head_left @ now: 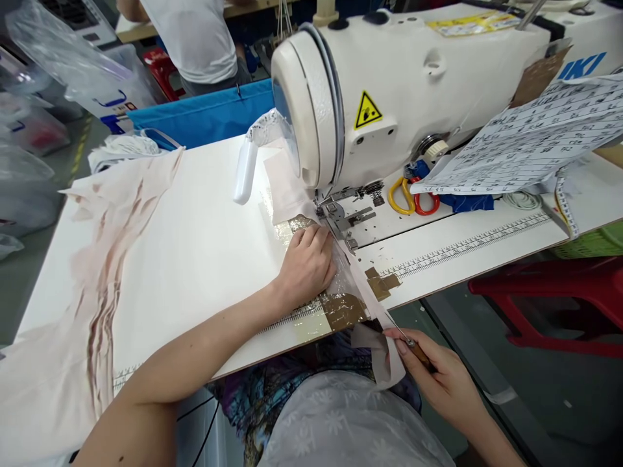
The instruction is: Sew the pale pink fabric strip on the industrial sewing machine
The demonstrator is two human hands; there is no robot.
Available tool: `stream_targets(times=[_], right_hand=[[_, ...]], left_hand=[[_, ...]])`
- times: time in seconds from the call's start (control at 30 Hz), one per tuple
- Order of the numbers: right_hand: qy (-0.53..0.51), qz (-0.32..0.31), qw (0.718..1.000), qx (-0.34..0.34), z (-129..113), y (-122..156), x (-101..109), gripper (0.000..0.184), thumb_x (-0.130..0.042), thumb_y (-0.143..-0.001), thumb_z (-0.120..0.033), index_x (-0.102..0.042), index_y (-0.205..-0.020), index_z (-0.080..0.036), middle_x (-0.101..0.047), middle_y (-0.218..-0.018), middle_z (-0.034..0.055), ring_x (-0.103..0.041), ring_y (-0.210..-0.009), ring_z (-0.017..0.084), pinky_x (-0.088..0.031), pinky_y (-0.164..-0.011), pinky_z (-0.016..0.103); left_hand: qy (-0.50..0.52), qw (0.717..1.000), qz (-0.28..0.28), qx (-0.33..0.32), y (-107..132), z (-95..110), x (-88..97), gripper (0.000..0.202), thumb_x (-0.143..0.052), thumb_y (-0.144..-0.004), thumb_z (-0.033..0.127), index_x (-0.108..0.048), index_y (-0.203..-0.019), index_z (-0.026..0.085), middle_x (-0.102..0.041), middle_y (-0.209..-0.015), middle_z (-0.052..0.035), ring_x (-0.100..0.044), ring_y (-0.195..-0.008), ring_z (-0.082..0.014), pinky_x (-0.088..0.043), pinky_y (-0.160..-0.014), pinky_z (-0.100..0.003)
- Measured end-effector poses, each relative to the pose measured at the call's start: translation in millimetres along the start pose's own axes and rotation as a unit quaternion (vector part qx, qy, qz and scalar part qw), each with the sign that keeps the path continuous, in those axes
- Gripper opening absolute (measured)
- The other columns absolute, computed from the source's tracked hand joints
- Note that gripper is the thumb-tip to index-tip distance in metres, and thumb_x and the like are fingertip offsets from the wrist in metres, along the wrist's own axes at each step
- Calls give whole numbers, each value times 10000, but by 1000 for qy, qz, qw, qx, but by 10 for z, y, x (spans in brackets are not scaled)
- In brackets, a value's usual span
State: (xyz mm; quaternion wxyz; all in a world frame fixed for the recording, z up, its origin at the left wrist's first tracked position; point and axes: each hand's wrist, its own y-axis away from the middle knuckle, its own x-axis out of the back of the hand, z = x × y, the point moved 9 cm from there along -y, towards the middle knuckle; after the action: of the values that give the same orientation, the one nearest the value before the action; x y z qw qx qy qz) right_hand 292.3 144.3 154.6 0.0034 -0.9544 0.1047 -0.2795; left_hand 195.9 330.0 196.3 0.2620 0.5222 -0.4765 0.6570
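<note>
My left hand point(307, 264) is closed with curled fingers on pale pink fabric, right in front of the presser foot point(325, 206) of a white sewing machine point(389, 97). From there a narrow fabric strip point(365, 285) runs over the table edge toward me, and its loose end hangs in a curl. Beside that edge, my right hand point(433, 366) grips the wooden handle of an awl point(417, 350). The awl's thin metal tip points at the strip, and my thumb and forefinger are against the fabric. More pink fabric point(287, 188) lies behind the needle area.
Layered pink pieces point(104, 285) lie along the table's left side. Yellow and red-handled scissors point(413, 196), a patterned paper sheet point(530, 139) and a tape measure point(565, 204) sit to the right. A red stool point(549, 292) stands beyond the front edge; a person point(195, 39) is behind.
</note>
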Motion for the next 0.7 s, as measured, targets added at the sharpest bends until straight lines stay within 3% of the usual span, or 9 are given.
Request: stream_targets(times=[0.23,0.47,0.6,0.7], right_hand=[[43,32,997,55,-210,25,145,211,-532,-950,-159,-676,-1084,-236,-782,-864,2,-652,-508,98,-518,-504,179],[-1,71,984,161,-812,-135,315,154,-529,-999,-239,-667,-1051,-284,-770,-849,-4,-729,-737,133,-569,-659,178],[-50,42,976,209,-1210,-322,335,182,-441,-1046,-266,-610,-1110,-295,-756,-866,-1,-712,-748,128,-554,-654,189],[-47,-4,973,227,-1372,-424,249,201,-389,-1061,-268,-565,-1154,-292,-740,-838,-13,-680,-648,115,-528,-613,197]], left_hand=[[23,1000,-5,20,-27,-94,-32,295,-436,-914,190,-588,-1135,68,-585,-1204,-185,-520,-1081,-311,-479,-910,-442],[34,999,-5,37,-37,-138,0,282,-424,-949,156,-574,-1166,59,-567,-1205,-173,-528,-1040,-287,-528,-870,-425],[18,999,-14,40,-113,-219,-43,303,-332,-970,69,-603,-1106,72,-601,-1118,-168,-542,-932,-254,-560,-737,-370],[-11,999,-19,29,-195,-303,-123,302,-342,-962,41,-634,-1022,88,-635,-1000,-153,-552,-836,-239,-559,-670,-352]])
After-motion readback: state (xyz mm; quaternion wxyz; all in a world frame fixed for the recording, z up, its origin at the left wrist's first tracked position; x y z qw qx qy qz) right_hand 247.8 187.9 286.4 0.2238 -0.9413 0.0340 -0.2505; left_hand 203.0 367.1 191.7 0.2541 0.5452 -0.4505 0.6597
